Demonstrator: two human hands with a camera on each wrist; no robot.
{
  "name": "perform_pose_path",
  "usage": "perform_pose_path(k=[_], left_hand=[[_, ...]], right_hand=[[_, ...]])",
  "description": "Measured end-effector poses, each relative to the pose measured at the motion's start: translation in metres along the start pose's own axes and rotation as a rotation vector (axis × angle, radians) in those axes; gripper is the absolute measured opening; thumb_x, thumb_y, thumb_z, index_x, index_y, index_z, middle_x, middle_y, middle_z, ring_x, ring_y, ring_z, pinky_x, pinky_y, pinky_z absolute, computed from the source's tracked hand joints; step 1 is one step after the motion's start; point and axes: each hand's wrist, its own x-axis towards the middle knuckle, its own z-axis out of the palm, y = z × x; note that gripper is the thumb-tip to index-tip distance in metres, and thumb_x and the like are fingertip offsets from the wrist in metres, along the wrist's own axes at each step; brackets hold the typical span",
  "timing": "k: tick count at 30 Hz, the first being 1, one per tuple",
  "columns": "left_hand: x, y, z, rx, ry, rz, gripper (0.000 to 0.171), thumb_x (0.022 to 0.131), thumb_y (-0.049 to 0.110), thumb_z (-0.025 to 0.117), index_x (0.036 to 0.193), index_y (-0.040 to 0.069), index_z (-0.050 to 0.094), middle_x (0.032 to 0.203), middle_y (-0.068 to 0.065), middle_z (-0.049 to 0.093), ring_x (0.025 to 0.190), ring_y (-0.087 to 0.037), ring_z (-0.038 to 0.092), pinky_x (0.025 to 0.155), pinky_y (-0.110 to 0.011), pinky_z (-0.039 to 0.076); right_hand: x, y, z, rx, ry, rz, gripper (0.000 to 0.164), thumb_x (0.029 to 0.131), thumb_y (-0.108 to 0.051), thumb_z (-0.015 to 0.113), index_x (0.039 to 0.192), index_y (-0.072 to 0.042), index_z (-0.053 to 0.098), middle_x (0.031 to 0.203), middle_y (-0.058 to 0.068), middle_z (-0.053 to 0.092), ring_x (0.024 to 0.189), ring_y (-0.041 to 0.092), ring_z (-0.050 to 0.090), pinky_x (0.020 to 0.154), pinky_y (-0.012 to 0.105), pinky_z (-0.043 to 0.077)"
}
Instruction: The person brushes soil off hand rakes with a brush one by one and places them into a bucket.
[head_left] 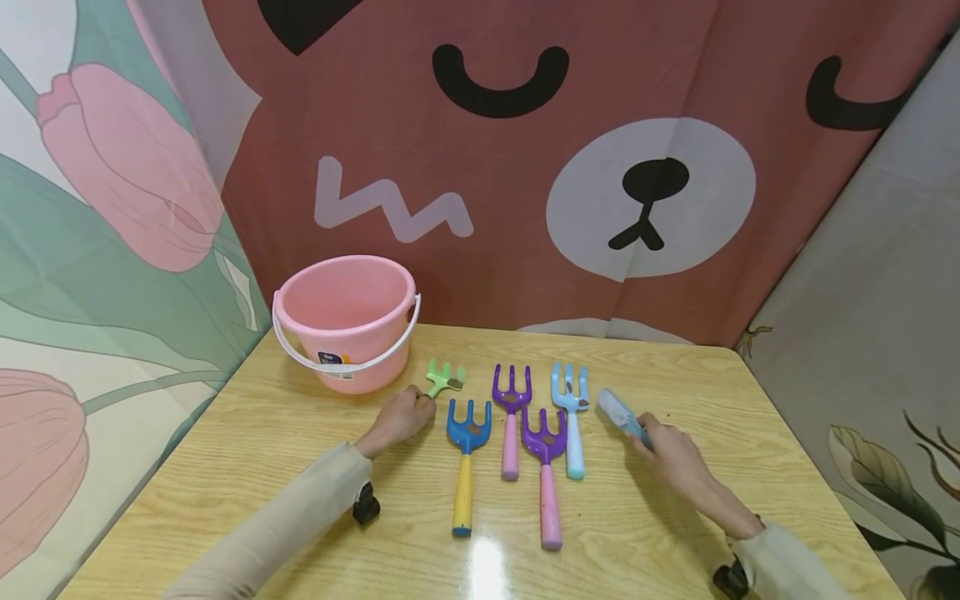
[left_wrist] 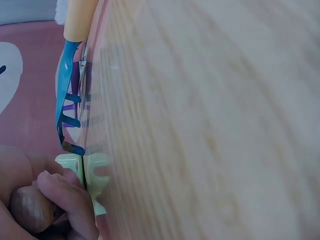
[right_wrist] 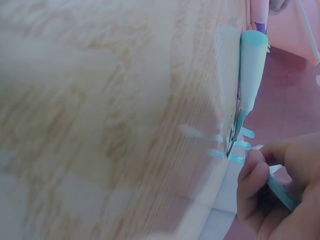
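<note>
My left hand (head_left: 402, 417) grips a small light green toy rake (head_left: 446, 378) near the table's middle. In the left wrist view, a brown rounded handle end (left_wrist: 33, 209) shows inside the curled fingers. On the right, my right hand (head_left: 675, 454) holds the pale blue handle of a brush-like tool (head_left: 621, 412) with a whitish head; its exact kind is unclear. Between the hands lie a blue fork with a yellow handle (head_left: 462, 475), two purple forks with pink handles (head_left: 511, 425) (head_left: 549, 500), and a light blue fork (head_left: 573, 437).
A pink bucket (head_left: 352, 333) with a white handle stands at the back left of the wooden table (head_left: 300, 467), beyond my left hand. Printed cloth (head_left: 510, 283) hangs behind the table's back edge and along both sides.
</note>
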Motion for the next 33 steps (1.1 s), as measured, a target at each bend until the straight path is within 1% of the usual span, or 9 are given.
perform_pose_path(k=[4,9,12,16,18,22,26,30,33], left_hand=[[-0.0004,-0.0009,0.0002,0.022,0.017,0.017,0.031,0.098,0.023,0.061,0.109,-0.005,0.058,0.076,-0.008,0.058,0.049,-0.015,0.055,0.045,-0.027,0.048],[-0.0018,-0.0014,-0.0008,0.009,0.008,0.02,0.032,0.098,0.023,0.063,0.111,-0.006,0.058,0.077,-0.008,0.057,0.047,-0.015,0.056,0.043,-0.027,0.049],[-0.0019,-0.0022,-0.0009,0.02,0.009,0.034,0.029,0.099,0.022,0.061,0.108,-0.005,0.058,0.077,-0.008,0.057,0.046,-0.014,0.054,0.043,-0.026,0.047],[-0.0009,-0.0031,-0.0007,0.011,0.002,0.031,0.026,0.1,0.023,0.059,0.107,-0.003,0.058,0.075,-0.007,0.056,0.045,-0.014,0.052,0.043,-0.025,0.043],[-0.0006,-0.0035,-0.0007,0.004,-0.003,0.029,0.026,0.101,0.022,0.057,0.108,-0.003,0.057,0.073,-0.007,0.055,0.045,-0.014,0.051,0.043,-0.025,0.042],[-0.002,-0.0025,-0.0015,-0.005,-0.008,0.028,0.025,0.103,0.021,0.054,0.109,-0.003,0.055,0.07,-0.008,0.053,0.045,-0.016,0.051,0.042,-0.026,0.044],[-0.003,-0.0004,-0.0022,-0.009,-0.008,0.039,0.024,0.103,0.02,0.054,0.11,-0.003,0.054,0.071,-0.009,0.053,0.045,-0.016,0.051,0.041,-0.027,0.047],[-0.0044,0.0008,-0.0029,-0.026,-0.006,0.059,0.022,0.103,0.019,0.054,0.11,-0.002,0.053,0.075,-0.01,0.054,0.045,-0.017,0.052,0.041,-0.028,0.048],[-0.0052,0.0014,-0.003,-0.054,-0.009,0.059,0.021,0.103,0.018,0.054,0.11,-0.002,0.052,0.076,-0.011,0.056,0.045,-0.018,0.054,0.041,-0.029,0.049]], right_hand=[[0.0012,-0.0003,0.0001,0.029,-0.002,-0.006,0.023,0.096,-0.007,0.061,0.112,0.008,0.054,0.06,0.0,0.049,0.044,0.01,0.036,0.039,0.024,0.027],[0.0013,-0.0009,0.0005,0.059,-0.011,-0.013,0.019,0.098,-0.006,0.057,0.112,0.007,0.051,0.057,-0.001,0.043,0.042,0.009,0.034,0.038,0.022,0.026],[0.0014,-0.0016,0.0001,0.075,-0.025,-0.002,0.021,0.1,-0.006,0.055,0.115,0.008,0.05,0.059,-0.001,0.044,0.042,0.009,0.036,0.038,0.021,0.027],[0.0023,-0.0044,-0.0016,0.084,-0.035,0.011,0.027,0.104,-0.01,0.049,0.122,0.01,0.05,0.061,-0.001,0.046,0.044,0.009,0.037,0.038,0.022,0.03],[0.0028,-0.006,-0.0026,0.08,-0.028,0.005,0.03,0.106,-0.013,0.044,0.122,0.011,0.052,0.062,0.0,0.047,0.045,0.01,0.038,0.039,0.024,0.031],[0.0032,-0.0086,-0.0042,0.06,-0.007,-0.011,0.035,0.109,-0.018,0.038,0.116,0.01,0.058,0.062,-0.001,0.046,0.047,0.012,0.037,0.041,0.026,0.032],[0.004,-0.0091,-0.0046,0.024,0.015,-0.018,0.035,0.109,-0.019,0.038,0.105,0.006,0.061,0.059,-0.002,0.04,0.047,0.011,0.034,0.041,0.025,0.03],[0.0044,-0.0085,-0.0044,-0.01,0.035,-0.019,0.035,0.109,-0.022,0.039,0.089,-0.003,0.061,0.058,-0.002,0.037,0.046,0.011,0.031,0.039,0.024,0.026],[0.0043,-0.0079,-0.0044,-0.029,0.05,-0.02,0.037,0.109,-0.023,0.04,0.079,-0.008,0.056,0.059,-0.002,0.036,0.045,0.011,0.03,0.039,0.023,0.024]])
